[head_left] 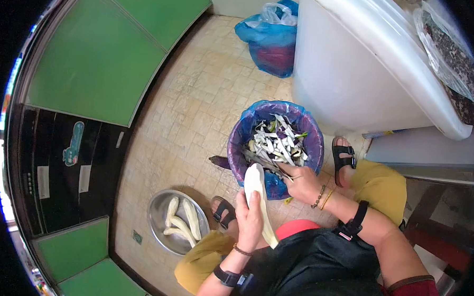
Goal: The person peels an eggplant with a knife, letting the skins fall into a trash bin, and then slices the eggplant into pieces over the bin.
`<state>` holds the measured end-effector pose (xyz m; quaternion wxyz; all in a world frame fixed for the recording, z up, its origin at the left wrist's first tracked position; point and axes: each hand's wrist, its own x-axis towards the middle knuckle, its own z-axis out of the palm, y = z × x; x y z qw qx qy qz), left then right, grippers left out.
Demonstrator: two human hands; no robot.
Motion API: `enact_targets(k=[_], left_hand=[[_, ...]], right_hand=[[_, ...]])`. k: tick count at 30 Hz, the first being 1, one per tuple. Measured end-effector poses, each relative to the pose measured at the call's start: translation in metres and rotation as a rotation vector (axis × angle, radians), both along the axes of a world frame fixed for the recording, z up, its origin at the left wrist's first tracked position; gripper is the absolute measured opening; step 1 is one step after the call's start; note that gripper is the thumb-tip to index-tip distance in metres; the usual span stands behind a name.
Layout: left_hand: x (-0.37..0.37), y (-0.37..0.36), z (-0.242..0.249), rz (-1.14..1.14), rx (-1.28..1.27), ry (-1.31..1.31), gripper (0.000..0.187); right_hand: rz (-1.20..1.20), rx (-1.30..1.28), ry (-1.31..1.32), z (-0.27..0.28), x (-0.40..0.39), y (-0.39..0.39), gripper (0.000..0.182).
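Observation:
My left hand is wrapped round a long, pale peeled eggplant, which slants down toward my lap. In my right hand is a knife with a greyish blade, partly hidden by the fingers and thin strips of peel. The blade lies near the eggplant's upper end, over the edge of a bin lined with a blue bag. Inside that bin is a heap of white and purple peelings. A dark purple unpeeled eggplant rests on the floor against the bin's left side.
A metal bowl holding several peeled eggplants stands on the floor by my left foot. Green cabinets line the left side. A full blue bag sits at the back, beside a large white appliance or tub.

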<state>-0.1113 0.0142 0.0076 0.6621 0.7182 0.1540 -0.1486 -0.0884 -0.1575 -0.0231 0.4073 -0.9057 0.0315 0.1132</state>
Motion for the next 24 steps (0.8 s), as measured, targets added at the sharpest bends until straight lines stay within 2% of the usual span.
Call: enact_targets(k=[2,4,6,10,13,16,19,21,23,24], left_hand=[[0.002,0.001,-0.004,-0.004,0.041,0.008,0.032],[0.002,-0.001,-0.010,-0.036,0.102,-0.071,0.027],[0.002,-0.004,-0.015,-0.024,0.098,-0.153,0.030],[0.005,-0.009,-0.005,-0.086,0.148,-0.235,0.026],[0.004,-0.011,-0.004,-0.132,0.124,-0.189,0.028],[0.005,-0.014,-0.005,-0.083,0.171,-0.148,0.032],[0.010,-0.010,-0.010,-0.050,-0.035,0.044,0.031],[0.010,-0.011,-0.011,-0.056,-0.050,0.030,0.031],[0.012,-0.011,-0.009,-0.066,-0.064,0.014,0.031],[0.014,-0.009,-0.002,-0.069,-0.164,0.157,0.030]], right_hand=[[0.044,0.046,-0.059,0.014,-0.002,0.003,0.038],[0.080,0.095,-0.118,0.023,-0.002,0.007,0.039],[0.148,0.077,-0.260,0.026,-0.002,0.006,0.042],[0.159,0.013,-0.251,0.030,-0.004,0.000,0.046],[0.131,-0.029,-0.219,0.024,-0.005,-0.006,0.048],[0.074,-0.108,-0.145,0.008,-0.004,-0.012,0.049],[0.064,-0.088,-0.105,0.008,-0.003,-0.013,0.046],[-0.042,-0.079,0.000,0.006,-0.002,-0.012,0.039],[-0.086,-0.057,0.026,-0.018,-0.001,-0.017,0.037],[-0.124,-0.034,0.052,-0.019,0.001,-0.016,0.035]])
